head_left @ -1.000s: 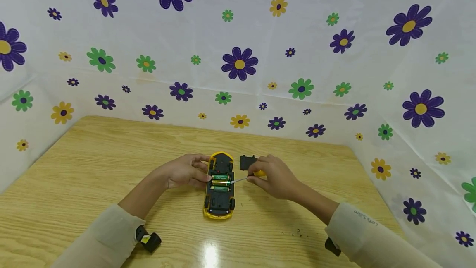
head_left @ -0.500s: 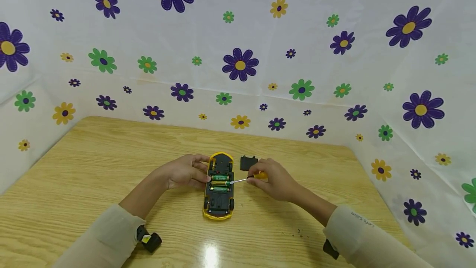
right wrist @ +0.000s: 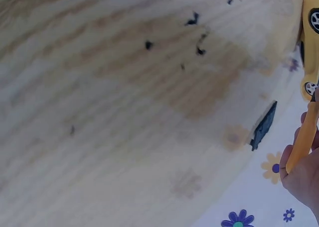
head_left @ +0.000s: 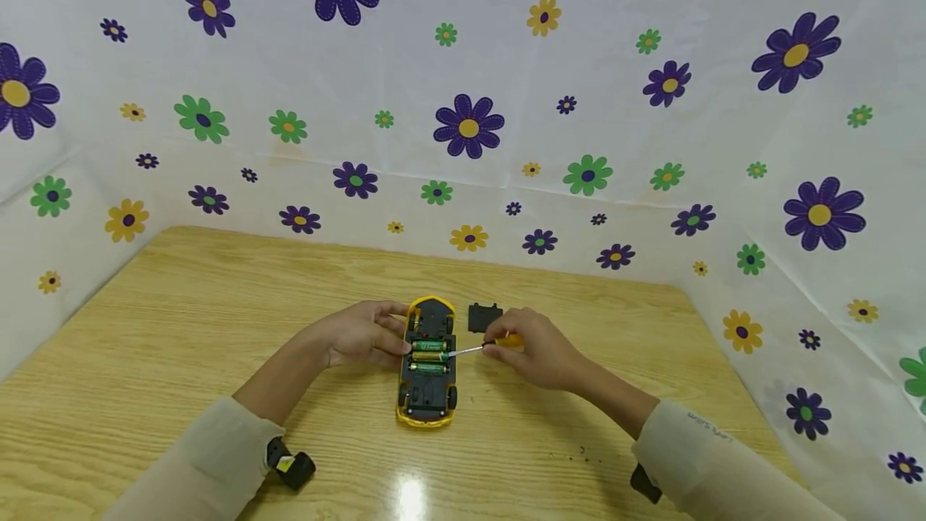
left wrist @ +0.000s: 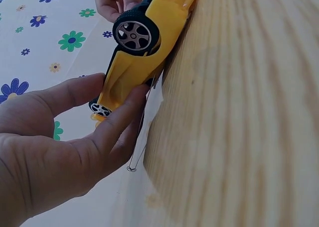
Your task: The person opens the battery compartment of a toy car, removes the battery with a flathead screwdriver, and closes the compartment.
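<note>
A yellow toy car point(head_left: 427, 404) lies upside down on the table, its black underside facing up. Three green-and-gold batteries point(head_left: 430, 357) sit side by side in its open battery compartment. My left hand point(head_left: 362, 334) holds the car by its left side; in the left wrist view, thumb and fingers point(left wrist: 122, 120) grip the yellow body point(left wrist: 144, 67) near a wheel. My right hand point(head_left: 531, 348) grips a screwdriver by its orange-yellow handle point(right wrist: 303, 137). The metal shaft point(head_left: 466, 351) points left, its tip at the right end of the middle battery. Whether the tip touches it I cannot tell.
A black battery cover point(head_left: 485, 317) lies on the table just right of the car, close to my right hand. Small dark bits point(head_left: 581, 453) are scattered on the wooden table point(head_left: 347, 457) at the right. A white flowered cloth point(head_left: 391, 55) hangs behind and at the sides.
Almost nothing differs. The screwdriver and my right hand have shifted very slightly, with the tip staying at the middle battery. My left hand keeps its hold on the car.
</note>
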### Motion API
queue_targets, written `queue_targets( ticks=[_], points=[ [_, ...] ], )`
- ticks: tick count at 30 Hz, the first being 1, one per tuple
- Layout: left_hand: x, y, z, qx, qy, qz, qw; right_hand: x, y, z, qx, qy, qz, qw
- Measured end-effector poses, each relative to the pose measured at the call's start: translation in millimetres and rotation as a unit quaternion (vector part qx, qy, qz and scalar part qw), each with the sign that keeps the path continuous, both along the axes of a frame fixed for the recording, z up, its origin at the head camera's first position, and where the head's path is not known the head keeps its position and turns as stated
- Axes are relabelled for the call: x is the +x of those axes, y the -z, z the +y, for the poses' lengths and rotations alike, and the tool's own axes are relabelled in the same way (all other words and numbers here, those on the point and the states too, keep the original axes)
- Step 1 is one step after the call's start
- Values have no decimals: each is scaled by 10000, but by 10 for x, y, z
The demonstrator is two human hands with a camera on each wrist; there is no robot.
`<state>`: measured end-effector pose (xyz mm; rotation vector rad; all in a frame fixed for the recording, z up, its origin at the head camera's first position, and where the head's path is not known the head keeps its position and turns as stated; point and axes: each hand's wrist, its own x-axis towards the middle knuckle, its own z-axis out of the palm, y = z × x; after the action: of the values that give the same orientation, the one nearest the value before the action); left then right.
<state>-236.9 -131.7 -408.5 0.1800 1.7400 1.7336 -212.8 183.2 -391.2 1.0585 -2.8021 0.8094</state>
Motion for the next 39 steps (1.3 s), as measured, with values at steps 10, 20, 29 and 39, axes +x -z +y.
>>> queue_targets(
  ticks=[10,20,29,39],
  points=[
    [1,-8,-8,71,13,-38,10000,41,-201,25,542,-351,436,9970],
    [-13,10,-14,32,28,-7,10000,104,-370,-44,1056,-701,686,9896],
    [0,-20,0,26,62,-40,10000,150,-463,-92,1524,-1067,1442,9719],
    [10,-39,-8,106,144,-26,9998,158,-578,-224,2251,-1378,2380,9347]
  ],
)
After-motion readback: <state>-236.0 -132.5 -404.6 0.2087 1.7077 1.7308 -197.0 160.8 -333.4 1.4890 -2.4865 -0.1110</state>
